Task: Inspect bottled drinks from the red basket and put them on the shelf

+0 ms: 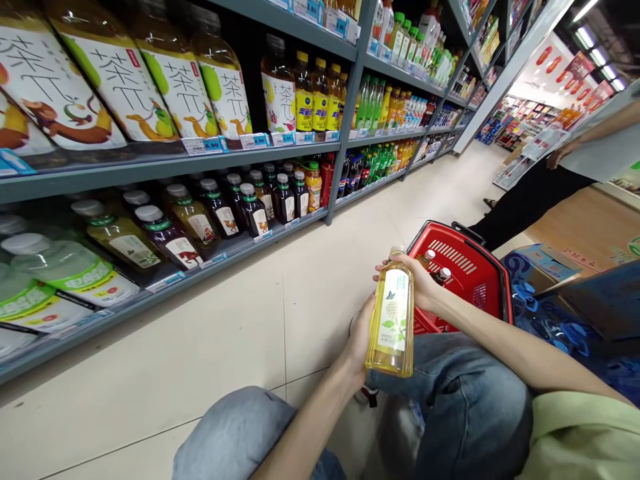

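Observation:
In front of my knees I hold a clear bottle of yellow drink (393,317), its pale label with a green leaf and a butterfly turned up toward me. My left hand (361,333) grips the bottle's lower left side, with its fingers partly hidden behind it. Around the neck, just below the white cap, my right hand (417,283) is closed. Right behind that hand stands a red shopping basket (493,283) with a black handle. Two bottles with pale caps show inside the basket, partly covered by my right hand and forearm.
Shelves (175,163) of bottled drinks run along the left. Dark juice bottles (255,212) fill the bottom shelf. At the right, another person (530,180) stands beyond the basket, near blue-wrapped water packs (555,333). Tiled floor (240,320) lies between shelf and knees.

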The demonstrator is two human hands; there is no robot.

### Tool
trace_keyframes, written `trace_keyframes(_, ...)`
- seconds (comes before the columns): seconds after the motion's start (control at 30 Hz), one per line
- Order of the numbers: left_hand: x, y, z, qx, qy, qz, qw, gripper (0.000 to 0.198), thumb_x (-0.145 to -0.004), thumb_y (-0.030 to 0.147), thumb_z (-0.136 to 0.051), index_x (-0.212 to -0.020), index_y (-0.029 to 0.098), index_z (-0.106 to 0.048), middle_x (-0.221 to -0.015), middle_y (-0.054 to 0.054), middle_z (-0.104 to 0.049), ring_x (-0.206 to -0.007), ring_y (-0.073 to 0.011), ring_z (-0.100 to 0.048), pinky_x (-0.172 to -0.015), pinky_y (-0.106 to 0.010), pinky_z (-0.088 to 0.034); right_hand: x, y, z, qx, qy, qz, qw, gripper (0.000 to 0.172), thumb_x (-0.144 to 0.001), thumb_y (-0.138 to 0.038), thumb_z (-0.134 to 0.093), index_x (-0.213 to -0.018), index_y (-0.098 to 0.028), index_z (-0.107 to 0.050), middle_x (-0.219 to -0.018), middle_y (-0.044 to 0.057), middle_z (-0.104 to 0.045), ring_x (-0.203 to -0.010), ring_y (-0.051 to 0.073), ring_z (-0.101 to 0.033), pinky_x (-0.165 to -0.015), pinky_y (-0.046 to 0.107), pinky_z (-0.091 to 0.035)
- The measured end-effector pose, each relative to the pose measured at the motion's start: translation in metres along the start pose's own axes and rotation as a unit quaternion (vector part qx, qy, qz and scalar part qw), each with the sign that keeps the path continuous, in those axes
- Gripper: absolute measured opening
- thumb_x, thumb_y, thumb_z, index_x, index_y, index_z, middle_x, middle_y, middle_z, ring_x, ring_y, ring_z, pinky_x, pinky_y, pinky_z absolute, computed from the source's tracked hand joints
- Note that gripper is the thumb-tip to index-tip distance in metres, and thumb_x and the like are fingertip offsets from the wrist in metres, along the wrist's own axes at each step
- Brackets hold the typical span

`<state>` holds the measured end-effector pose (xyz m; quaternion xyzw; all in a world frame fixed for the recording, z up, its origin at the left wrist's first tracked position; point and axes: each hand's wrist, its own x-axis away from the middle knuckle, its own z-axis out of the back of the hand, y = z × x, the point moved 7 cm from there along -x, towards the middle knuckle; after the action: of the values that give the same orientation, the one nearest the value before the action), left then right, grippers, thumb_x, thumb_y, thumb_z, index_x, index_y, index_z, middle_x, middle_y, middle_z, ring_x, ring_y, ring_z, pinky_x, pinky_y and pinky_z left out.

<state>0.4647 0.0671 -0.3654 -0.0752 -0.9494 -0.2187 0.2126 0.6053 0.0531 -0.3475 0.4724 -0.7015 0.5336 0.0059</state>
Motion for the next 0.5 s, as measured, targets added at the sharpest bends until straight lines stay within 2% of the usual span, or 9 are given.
trace_keyframes(0.1, 0.0003, -0.0001, 0.0025, -0.029, 0.03, 0.005, 0.999, 0.063, -0.102, 0.059, -0.037, -0.132, 0.009, -0.061, -0.085, -0.011, -0.075, -0.061, -0.0215, -0.069, -0.066, -0.032, -0.057, -0.0002, 0.001, 0.0011, 0.001, 0.006, -0.004, 1.0, 0.009, -0.086, -0.025, -0.061, -0.081, -0.018, -0.063, -0.083, 0.005, -0.074, -0.071, 0.022, -0.071, -0.071, 0.038, -0.058)
trace_keyframes(0.3, -0.0005, 0.0018, 0.0011, -0.047, 0.032, 0.006, 0.998, 0.064, -0.102, 0.059, -0.036, -0.13, 0.007, -0.061, -0.083, -0.013, -0.075, -0.059, -0.0245, -0.069, -0.062, -0.036, -0.057, -0.0022, -0.0011, -0.0008, -0.011, -0.032, 0.003, 0.999, 0.009, -0.085, -0.025, -0.064, -0.079, -0.019, -0.062, -0.078, 0.004, -0.073, -0.071, 0.023, -0.071, -0.068, 0.036, -0.058)
trace_keyframes(0.5, -0.0029, 0.001, 0.0017, -0.044, 0.028, 0.002, 0.999, 0.062, -0.101, 0.059, -0.037, -0.124, 0.008, -0.063, -0.079, -0.013, -0.074, -0.058, -0.0251, -0.069, -0.061, -0.036, -0.057, -0.0048, 0.0013, 0.0052, 0.003, -0.021, -0.012, 1.0, 0.012, -0.087, -0.028, -0.061, -0.082, -0.018, -0.065, -0.08, 0.007, -0.075, -0.073, 0.025, -0.072, -0.071, 0.04, -0.059)
